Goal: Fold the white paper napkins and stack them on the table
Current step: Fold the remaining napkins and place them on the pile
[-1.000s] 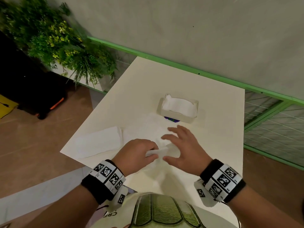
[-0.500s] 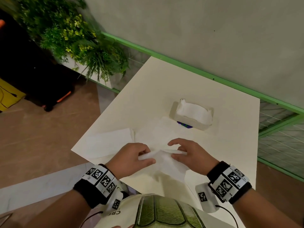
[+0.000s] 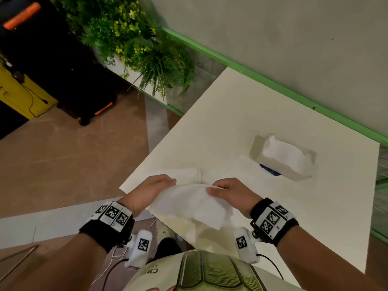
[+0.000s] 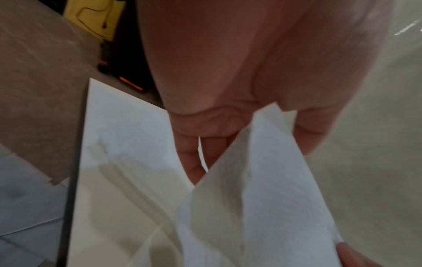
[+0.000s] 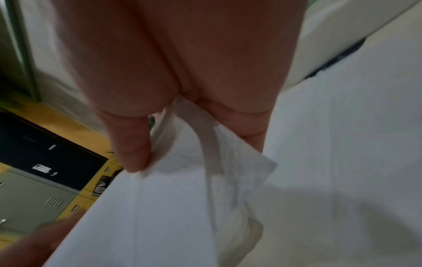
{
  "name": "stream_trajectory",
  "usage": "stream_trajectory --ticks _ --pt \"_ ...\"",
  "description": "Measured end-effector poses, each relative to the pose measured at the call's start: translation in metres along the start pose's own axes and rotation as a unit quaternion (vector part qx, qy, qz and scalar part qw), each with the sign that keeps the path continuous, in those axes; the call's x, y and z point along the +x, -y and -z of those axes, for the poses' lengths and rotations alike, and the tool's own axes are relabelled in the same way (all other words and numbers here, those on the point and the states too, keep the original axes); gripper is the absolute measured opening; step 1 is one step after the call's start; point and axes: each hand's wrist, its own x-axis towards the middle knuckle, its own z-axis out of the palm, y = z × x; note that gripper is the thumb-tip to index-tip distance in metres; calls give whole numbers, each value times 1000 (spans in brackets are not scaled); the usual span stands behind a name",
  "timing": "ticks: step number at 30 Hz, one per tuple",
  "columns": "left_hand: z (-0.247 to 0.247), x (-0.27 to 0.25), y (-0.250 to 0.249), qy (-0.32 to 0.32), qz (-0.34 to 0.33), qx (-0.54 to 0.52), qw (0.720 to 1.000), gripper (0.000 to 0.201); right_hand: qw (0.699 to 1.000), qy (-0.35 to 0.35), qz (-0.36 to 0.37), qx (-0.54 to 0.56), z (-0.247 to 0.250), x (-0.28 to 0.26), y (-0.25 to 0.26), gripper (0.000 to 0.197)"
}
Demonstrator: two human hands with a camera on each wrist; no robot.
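A white paper napkin (image 3: 189, 203) hangs lifted above the near edge of the cream table (image 3: 241, 122). My left hand (image 3: 156, 186) pinches its left top corner; my right hand (image 3: 225, 189) pinches the right one. In the left wrist view the napkin (image 4: 262, 207) droops from between thumb and fingers (image 4: 196, 162). In the right wrist view the thumb (image 5: 130, 144) presses the napkin (image 5: 182, 198) against the fingers. A folded napkin (image 3: 189, 175) lies flat on the table just beyond my hands, partly hidden by them.
A napkin box (image 3: 283, 158) with white napkins sticking out stands on the table to the right, over a small purple item (image 3: 268, 170). A green rail (image 3: 273, 82) and grey wall run behind. A leafy planter (image 3: 134, 45) stands left of the table.
Both hands picked the napkin up off the table, moved apart to its top corners and now hold it stretched in the air. The head view shifted left.
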Motion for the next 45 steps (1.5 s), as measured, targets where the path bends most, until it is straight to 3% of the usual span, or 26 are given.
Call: stream_trajectory --ticks 2,6,11,15,18,21,26,30,33,41,45 --pt "17 8 13 -52 -3 13 999 17 999 -7 -41 26 -10 20 2 20" --pt "48 23 40 -114 -19 25 993 8 994 -49 -91 38 -29 60 -2 30" --pt "74 43 58 -160 -42 98 981 11 991 -127 -53 -5 -45 95 -6 5" --pt "85 58 67 -148 -24 155 977 14 979 -160 -2 -127 -49 109 -8 11" --pt "85 66 68 -136 -8 197 971 15 960 -154 1 -235 -49 112 -11 26" --pt "84 71 67 -129 15 229 965 11 947 -161 -3 -277 -48 110 -13 34" --pt "84 73 67 -129 0 253 959 11 933 -241 28 -265 -50 116 -16 12" --pt "88 77 66 -131 -6 245 960 9 931 -192 48 -307 -54 117 -14 28" --pt "91 78 64 -132 -6 232 964 8 935 -174 56 -305 -53 119 -13 20" --pt "93 75 63 -118 -27 231 965 6 955 -180 56 -228 -37 115 -13 21" --pt "96 71 66 -112 -36 221 968 5 954 -165 58 -242 -28 112 -13 10"
